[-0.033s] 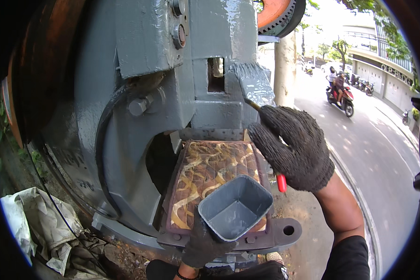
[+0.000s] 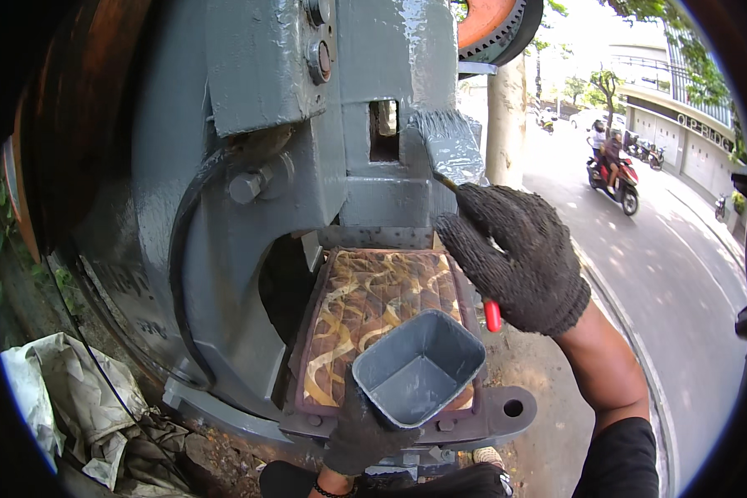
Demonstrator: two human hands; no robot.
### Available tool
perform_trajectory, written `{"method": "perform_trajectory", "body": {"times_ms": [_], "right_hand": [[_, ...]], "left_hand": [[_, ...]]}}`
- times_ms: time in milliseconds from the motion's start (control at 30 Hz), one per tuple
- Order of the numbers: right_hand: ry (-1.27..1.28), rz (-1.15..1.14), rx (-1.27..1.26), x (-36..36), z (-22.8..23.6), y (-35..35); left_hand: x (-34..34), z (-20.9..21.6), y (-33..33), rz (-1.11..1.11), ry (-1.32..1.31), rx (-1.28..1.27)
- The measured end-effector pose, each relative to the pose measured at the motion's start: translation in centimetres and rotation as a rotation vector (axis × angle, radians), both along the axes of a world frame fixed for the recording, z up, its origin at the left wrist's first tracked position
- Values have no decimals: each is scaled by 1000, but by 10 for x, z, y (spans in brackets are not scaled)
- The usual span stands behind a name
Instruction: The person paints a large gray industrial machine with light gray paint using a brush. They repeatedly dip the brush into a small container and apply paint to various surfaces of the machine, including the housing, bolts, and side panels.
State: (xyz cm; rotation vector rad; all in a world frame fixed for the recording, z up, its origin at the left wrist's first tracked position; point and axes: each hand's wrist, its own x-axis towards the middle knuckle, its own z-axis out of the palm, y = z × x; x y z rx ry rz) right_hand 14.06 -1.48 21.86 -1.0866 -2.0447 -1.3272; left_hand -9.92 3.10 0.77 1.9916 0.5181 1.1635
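Observation:
My right hand (image 2: 523, 253), in a dark knitted glove, is closed round a paintbrush (image 2: 454, 148). Its wide bristles are loaded with wet grey paint and touch the right edge of a big grey machine (image 2: 373, 75), beside a small rectangular opening. The tip of the red handle shows below my palm. Low in the middle, my gloved left hand (image 2: 361, 436) grips a grey plastic tub (image 2: 390, 383) by its left side and underside. Grey paint coats the tub's inner walls. Part of the left fingers is hidden under it.
Behind the tub lies a brown patterned cushion (image 2: 373, 290) on the machine's base. A bolt (image 2: 247, 187) sticks out at left. Crumpled pale sheeting (image 2: 83, 398) lies lower left. On the right, two people ride a red motorbike (image 2: 618, 183) along the road (image 2: 589, 212).
My right hand and the brush have shifted slightly left and up along the machine's edge. The motorbike has come a little closer. My left hand and the tub are practically still.

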Motion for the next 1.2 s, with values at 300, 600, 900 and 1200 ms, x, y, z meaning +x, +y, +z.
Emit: {"method": "perform_trajectory", "body": {"times_ms": [300,600,900,1200], "right_hand": [[32,13,-317,-22,-52,-11],[55,-33,-14,-16,2,22],[51,-6,-233,-32,-43,-5],[-19,-219,-279,-34,-28,21]], "left_hand": [[-1,7,3,-42,12,-129],[-2,9,-1,9,45,-147],[-3,8,1,-58,7,-178],[-2,-9,9,-80,-44,-190]]}}
